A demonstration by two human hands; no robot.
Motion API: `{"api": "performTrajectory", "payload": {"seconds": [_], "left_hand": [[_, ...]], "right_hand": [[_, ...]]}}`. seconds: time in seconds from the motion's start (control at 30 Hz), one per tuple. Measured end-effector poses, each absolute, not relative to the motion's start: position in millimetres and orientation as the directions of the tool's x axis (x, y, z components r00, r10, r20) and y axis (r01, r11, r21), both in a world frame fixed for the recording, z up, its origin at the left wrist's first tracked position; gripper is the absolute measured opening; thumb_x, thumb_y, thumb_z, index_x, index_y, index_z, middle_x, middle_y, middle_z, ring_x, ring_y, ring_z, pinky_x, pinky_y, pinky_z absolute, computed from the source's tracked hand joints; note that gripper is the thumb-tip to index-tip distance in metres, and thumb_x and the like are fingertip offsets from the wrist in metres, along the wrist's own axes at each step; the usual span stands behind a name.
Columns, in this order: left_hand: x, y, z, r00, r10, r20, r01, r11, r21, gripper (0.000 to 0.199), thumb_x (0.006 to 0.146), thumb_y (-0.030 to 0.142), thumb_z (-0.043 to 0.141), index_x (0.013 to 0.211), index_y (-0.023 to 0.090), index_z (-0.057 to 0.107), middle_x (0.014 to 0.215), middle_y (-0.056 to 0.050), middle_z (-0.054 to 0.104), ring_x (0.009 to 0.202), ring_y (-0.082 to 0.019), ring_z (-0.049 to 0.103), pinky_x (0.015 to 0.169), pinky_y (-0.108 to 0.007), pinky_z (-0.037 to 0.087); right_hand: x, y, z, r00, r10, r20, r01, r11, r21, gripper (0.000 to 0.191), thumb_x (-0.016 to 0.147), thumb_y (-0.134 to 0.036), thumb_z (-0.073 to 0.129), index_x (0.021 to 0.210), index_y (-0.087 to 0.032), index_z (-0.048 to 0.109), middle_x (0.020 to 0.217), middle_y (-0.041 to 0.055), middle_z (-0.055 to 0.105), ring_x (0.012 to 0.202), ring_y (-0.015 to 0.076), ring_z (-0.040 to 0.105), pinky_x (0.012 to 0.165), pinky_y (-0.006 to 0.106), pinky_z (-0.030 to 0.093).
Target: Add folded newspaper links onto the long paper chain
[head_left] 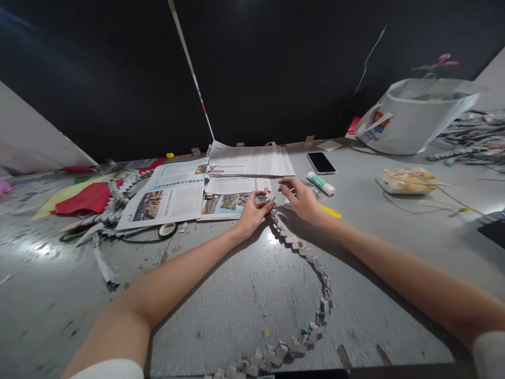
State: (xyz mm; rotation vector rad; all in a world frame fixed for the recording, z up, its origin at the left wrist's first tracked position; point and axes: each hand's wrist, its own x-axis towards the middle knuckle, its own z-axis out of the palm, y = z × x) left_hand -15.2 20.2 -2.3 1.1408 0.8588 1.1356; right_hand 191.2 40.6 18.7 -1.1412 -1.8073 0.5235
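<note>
A long zigzag chain [324, 284] of folded newspaper links curves over the grey tabletop, from the front edge up to my hands. My left hand [253, 213] is closed, its thumb and fingers pinching the far end of this paper chain. Just right of that end, my right hand [302, 201] hovers with bent fingers apart, and I see nothing gripped in it. Small paper pieces lie near its fingertips, partly hidden. Beyond both hands are newspaper sheets [248, 160], some folded into stacks. A glue stick [320, 183] lies beside my right hand, near a yellow object [330, 212] partly covered by my wrist.
A phone [321, 163] lies behind the glue stick. At right are a tissue pack [408, 180], cables and a white bucket [426, 116]. Red paper [84, 199], more folded chain [114, 202] and a tape roll [168, 230] lie left. A black panel [276, 68] rises behind.
</note>
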Motion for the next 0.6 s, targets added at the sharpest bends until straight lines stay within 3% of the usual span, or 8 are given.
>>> {"api": "performTrajectory", "payload": {"seconds": [0.07, 0.17, 0.23, 0.37, 0.47, 0.6], "left_hand": [[-15, 20, -1, 0.235, 0.972, 0.028, -0.224, 0.026, 0.974, 0.081, 0.069, 0.061, 0.101, 0.118, 0.022, 0.050, 0.083, 0.000, 0.076, 0.070, -0.016, 0.068, 0.070, -0.030, 0.050], [-15, 20, -1, 0.226, 0.974, 0.034, -0.213, 0.016, 0.977, 0.079, 0.069, 0.059, 0.101, 0.118, 0.022, 0.050, 0.082, 0.000, 0.075, 0.070, -0.016, 0.068, 0.071, -0.030, 0.051], [-15, 20, 0, 0.217, 0.975, 0.035, -0.207, 0.011, 0.978, 0.078, 0.070, 0.059, 0.100, 0.117, 0.021, 0.051, 0.083, 0.000, 0.075, 0.072, -0.017, 0.069, 0.071, -0.031, 0.051], [-15, 20, 0, 0.218, 0.975, 0.035, -0.196, 0.009, 0.981, 0.076, 0.071, 0.056, 0.100, 0.117, 0.022, 0.051, 0.083, 0.000, 0.075, 0.071, -0.017, 0.069, 0.071, -0.031, 0.051], [-14, 19, 2, 0.227, 0.973, 0.032, -0.206, 0.016, 0.978, 0.074, 0.072, 0.054, 0.100, 0.117, 0.022, 0.051, 0.083, -0.001, 0.075, 0.072, -0.017, 0.069, 0.073, -0.031, 0.052], [-14, 18, 3, 0.231, 0.973, 0.019, -0.223, 0.034, 0.974, 0.074, 0.071, 0.052, 0.101, 0.116, 0.022, 0.051, 0.085, -0.002, 0.076, 0.074, -0.018, 0.071, 0.074, -0.033, 0.053]], "right_hand": [[208, 55, 24, -0.190, 0.886, 0.423, 0.653, 0.436, -0.620, 0.027, 0.109, -0.037, 0.052, 0.126, -0.024, 0.069, 0.116, 0.0136, 0.079, 0.107, 0.0320, 0.073, 0.095, 0.046, 0.055], [239, 74, 27, -0.227, 0.926, 0.303, 0.879, 0.329, -0.345, 0.030, 0.106, -0.031, 0.054, 0.128, -0.019, 0.071, 0.126, 0.0194, 0.077, 0.124, 0.0392, 0.064, 0.105, 0.050, 0.049], [256, 81, 26, -0.184, 0.966, 0.181, 0.954, 0.220, -0.205, 0.041, 0.104, -0.038, 0.060, 0.138, -0.015, 0.067, 0.135, 0.0233, 0.074, 0.129, 0.0430, 0.060, 0.109, 0.054, 0.046], [274, 89, 22, -0.123, 0.991, 0.059, 0.980, 0.131, -0.151, 0.062, 0.098, -0.060, 0.067, 0.143, -0.017, 0.065, 0.142, 0.0252, 0.069, 0.137, 0.0494, 0.055, 0.106, 0.058, 0.046], [279, 94, 22, -0.082, 0.997, -0.010, 0.981, 0.079, -0.176, 0.073, 0.090, -0.067, 0.075, 0.145, -0.019, 0.064, 0.131, 0.0231, 0.075, 0.132, 0.0490, 0.059, 0.104, 0.058, 0.046], [280, 99, 24, -0.029, 0.999, -0.035, 0.960, 0.018, -0.278, 0.054, 0.090, -0.058, 0.079, 0.128, -0.021, 0.071, 0.112, 0.0172, 0.081, 0.115, 0.0424, 0.071, 0.099, 0.055, 0.048]]}}
